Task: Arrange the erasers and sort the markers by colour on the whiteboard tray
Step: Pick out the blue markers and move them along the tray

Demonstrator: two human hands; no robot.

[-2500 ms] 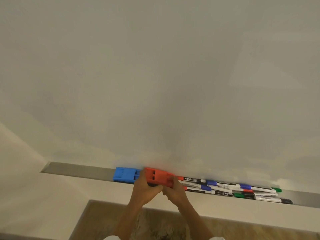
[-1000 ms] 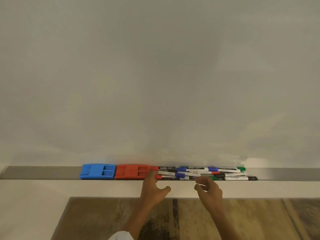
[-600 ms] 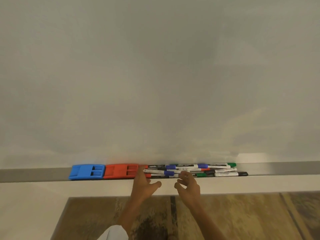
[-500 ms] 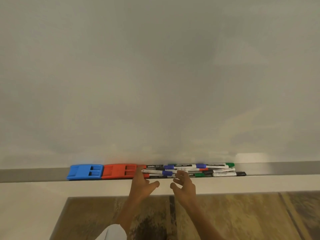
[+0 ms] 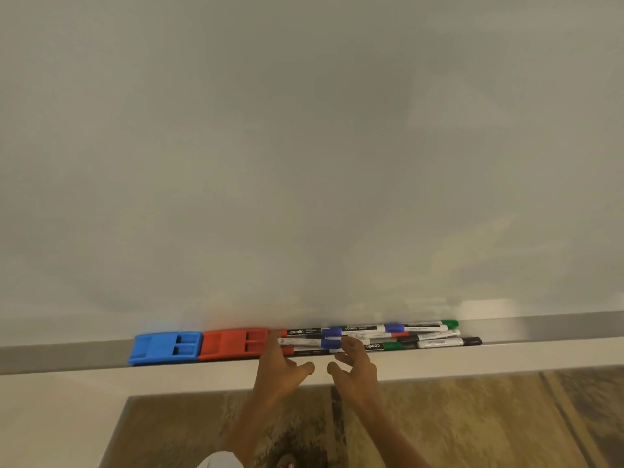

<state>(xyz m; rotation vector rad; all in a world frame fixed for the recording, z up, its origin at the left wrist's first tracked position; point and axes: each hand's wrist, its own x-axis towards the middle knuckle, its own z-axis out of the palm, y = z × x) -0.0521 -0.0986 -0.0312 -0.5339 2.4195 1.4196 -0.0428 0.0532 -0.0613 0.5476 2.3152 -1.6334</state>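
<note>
Below the whiteboard [image 5: 304,146], erasers [image 5: 199,346] are aligned; both hands [image 5: 283,369] are spread, empty, over unsorted markers [image 5: 371,336] for picking.

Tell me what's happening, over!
Both hands, left and right, open at the markers. Blue eraser, red eraser side by side. Markers still mixed.

We count two erasers on the tray [image 5: 67,358]: one blue eraser [image 5: 165,347] toward its left end and one red eraser [image 5: 233,343] touching its right side. Right of them lies one heap of markers [image 5: 371,336], overlapping too much for us to count, with blue, green, red and black caps.
</note>
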